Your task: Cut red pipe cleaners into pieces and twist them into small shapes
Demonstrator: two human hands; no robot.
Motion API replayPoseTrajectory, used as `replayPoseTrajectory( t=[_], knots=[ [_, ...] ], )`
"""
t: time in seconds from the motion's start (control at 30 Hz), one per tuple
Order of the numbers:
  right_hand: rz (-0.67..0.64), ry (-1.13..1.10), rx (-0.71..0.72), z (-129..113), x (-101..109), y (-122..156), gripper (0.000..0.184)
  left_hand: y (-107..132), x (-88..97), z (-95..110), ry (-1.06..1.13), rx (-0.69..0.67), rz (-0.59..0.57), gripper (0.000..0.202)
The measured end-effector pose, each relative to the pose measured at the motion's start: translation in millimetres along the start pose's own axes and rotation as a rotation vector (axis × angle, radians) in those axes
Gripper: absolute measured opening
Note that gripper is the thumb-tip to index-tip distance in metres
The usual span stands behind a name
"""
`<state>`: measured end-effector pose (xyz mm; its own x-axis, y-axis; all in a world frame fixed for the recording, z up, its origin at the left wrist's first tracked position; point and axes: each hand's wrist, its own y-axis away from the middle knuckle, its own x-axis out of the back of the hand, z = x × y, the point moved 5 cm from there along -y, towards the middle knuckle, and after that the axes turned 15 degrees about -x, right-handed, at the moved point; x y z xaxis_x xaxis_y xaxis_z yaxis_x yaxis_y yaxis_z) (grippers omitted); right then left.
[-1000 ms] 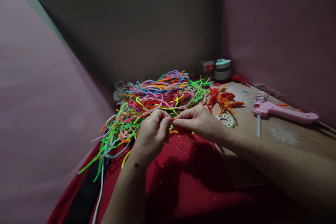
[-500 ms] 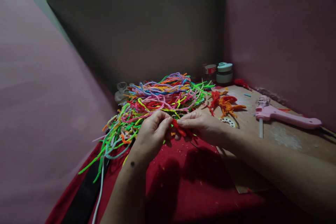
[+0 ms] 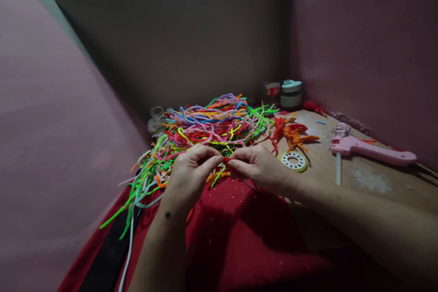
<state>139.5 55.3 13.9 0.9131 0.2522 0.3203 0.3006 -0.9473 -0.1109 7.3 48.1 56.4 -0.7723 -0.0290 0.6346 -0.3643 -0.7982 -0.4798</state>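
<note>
Between the fingertips of both hands is a short red pipe cleaner piece (image 3: 226, 159), mostly covered by the fingers. My left hand (image 3: 193, 169) pinches its left end, and my right hand (image 3: 258, 166) pinches the right end close by. Behind the hands rises a big heap of pipe cleaners (image 3: 212, 123) in pink, green, yellow, blue and orange. Just under the fingers, an orange and green pipe cleaner bit (image 3: 219, 176) lies at the edge of the red cloth (image 3: 239, 228).
To the right, red and orange twisted pieces (image 3: 296, 136) lie on a brown board beside a white tape roll (image 3: 294, 161). A pink glue gun (image 3: 372, 149) rests farther right. A pale green-lidded jar (image 3: 291, 94) stands at the back near the wall.
The hands have drawn slightly apart and turned, so less of the red piece shows between them. The white tape roll is now uncovered as my right hand has moved lower.
</note>
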Motion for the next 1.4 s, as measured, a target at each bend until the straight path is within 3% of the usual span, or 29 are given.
replayPoseTrajectory(
  t=[0.17,0.33,0.47,0.63,0.83,0.93,1.07,1.13,1.23,1.4],
  knots=[
    [0.033,-0.009,0.057,-0.6,-0.5,1.6,0.025,1.8,-8.1,-3.2,0.16,0.083,-0.03,0.018],
    [-0.009,-0.114,0.018,4.1,-2.8,-1.2,0.021,3.1,-14.4,-6.4,0.192,0.135,-0.018,0.017],
    [-0.134,-0.367,-0.072,8.1,-7.8,-1.9,0.016,3.0,-15.7,-5.8,0.288,0.177,0.005,0.016],
    [-0.4,-0.717,-0.308,16.4,-20.3,-1.3,0.016,3.2,-9.5,-4.9,0.098,0.024,0.006,0.012],
    [-0.408,-0.65,-0.411,19.1,-19.9,-2.0,0.011,0.2,-9.3,-0.8,-0.194,-0.19,0.009,0.01],
    [-0.389,-0.655,-0.4,17.9,-16.8,-2.6,0.012,-0.9,-10.4,-8.6,0.042,-0.056,0.04,0.012],
    [-0.402,-0.673,-0.367,18.1,-15.5,-4.2,0.014,2.0,-22.0,-19.7,0.53,0.221,-0.064,0.025],
    [-0.413,-0.659,-0.362,18.9,-16.5,-4.7,0.016,2.3,-25.2,-21.2,0.583,0.258,-0.07,0.027],
    [-0.383,-0.61,-0.41,21.9,-18.1,-4.7,0.016,1.3,-25.0,-21.6,0.393,0.22,0.036,0.021],
    [-0.254,-0.469,-0.453,24.2,-17.8,-4.3,0.024,-1.2,-19.3,-6.7,-0.143,-0.059,0.186,0.013]
  ],
)
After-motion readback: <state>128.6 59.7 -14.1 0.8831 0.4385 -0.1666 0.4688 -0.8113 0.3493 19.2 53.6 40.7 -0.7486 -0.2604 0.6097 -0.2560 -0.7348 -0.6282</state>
